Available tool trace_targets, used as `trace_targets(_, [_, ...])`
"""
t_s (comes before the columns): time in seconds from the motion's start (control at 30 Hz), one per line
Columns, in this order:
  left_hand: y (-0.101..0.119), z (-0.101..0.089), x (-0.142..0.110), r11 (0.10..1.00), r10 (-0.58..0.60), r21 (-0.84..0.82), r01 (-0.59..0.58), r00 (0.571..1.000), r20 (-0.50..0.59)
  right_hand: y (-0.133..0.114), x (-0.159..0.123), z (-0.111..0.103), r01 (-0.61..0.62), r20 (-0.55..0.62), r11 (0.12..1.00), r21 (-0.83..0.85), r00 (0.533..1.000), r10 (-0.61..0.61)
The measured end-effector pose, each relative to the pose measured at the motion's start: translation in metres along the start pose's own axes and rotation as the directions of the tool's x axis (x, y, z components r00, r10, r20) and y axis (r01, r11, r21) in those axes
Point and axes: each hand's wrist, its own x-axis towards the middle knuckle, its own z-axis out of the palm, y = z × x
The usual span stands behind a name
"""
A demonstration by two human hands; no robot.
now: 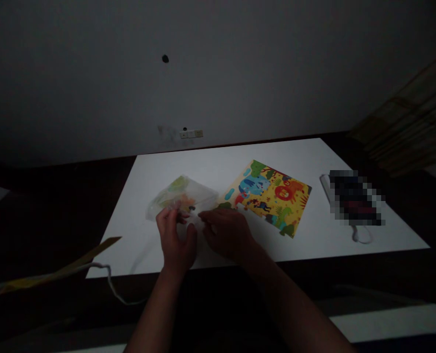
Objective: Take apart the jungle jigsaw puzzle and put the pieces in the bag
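Left hand (pixel 176 238) and right hand (pixel 226 233): both closed, fingers pinching a clear plastic bag (pixel 183 196) of colored pieces, near the front edge of the white counter (pixel 218 166). Beyond, right: animal-print picture board (pixel 271 196), lying flat.

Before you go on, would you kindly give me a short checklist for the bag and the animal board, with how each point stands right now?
Grip: ok, the left hand holds the clear plastic bag.
Second hand: cannot tell, the right hand is at the bag's lower edge, but its contact is hidden.
Bag opening: cannot tell, the creased plastic hides it.
Contents: ok, coloured pieces show inside.
Board: ok, the illustrated animal board lies flat on the white sheet.
Light: not ok, the room is dim and the hands are shadowed.
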Motion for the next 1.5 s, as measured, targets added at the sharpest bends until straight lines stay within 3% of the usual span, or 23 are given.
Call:
trace_targets(0.17, [0.000,0.000,0.000,1.000,0.008,0.015,-0.007,1.000,-0.006,0.029,-0.016,-0.015,-0.196,-0.122,0.967,-0.165,0.977,0.177])
trace_targets(0.37, [0.000,0.001,-0.001,1.000,-0.026,0.003,0.026,1.000,-0.007,0.043,-0.013,-0.009,-0.097,-0.095,0.949,-0.300,0.993,0.071])
trace_targets(0.53, [0.000,0.001,-0.001,0.999,-0.044,-0.029,0.044,0.999,-0.009,0.040,-0.016,-0.003,-0.086,-0.017,0.950,-0.299,0.996,0.084])
trace_targets(0.83, [0.001,0.001,-0.001,0.999,-0.022,-0.029,0.021,1.000,-0.016,0.046,-0.028,-0.029,0.003,0.092,0.935,-0.355,0.995,0.032])
trace_targets(1.0, [0.001,0.001,0.000,0.999,-0.029,-0.025,0.029,0.999,-0.023,0.049,-0.025,-0.030,0.051,0.100,0.922,-0.383,0.995,-0.014])
trace_targets(1.23, [-0.002,0.001,0.000,0.999,-0.029,-0.032,0.029,0.999,-0.017,0.060,-0.005,-0.033,0.003,0.108,0.908,-0.419,0.993,0.046])
trace_targets(1.4, [-0.001,0.002,0.001,0.999,-0.037,-0.032,0.037,0.999,-0.008,0.061,-0.004,-0.037,0.067,0.144,0.886,-0.458,0.990,-0.001])
trace_targets(1.5, [0.000,0.001,0.001,0.999,-0.031,-0.034,0.030,1.000,-0.004,0.058,-0.009,-0.038,0.007,0.088,0.915,-0.402,0.996,0.031])
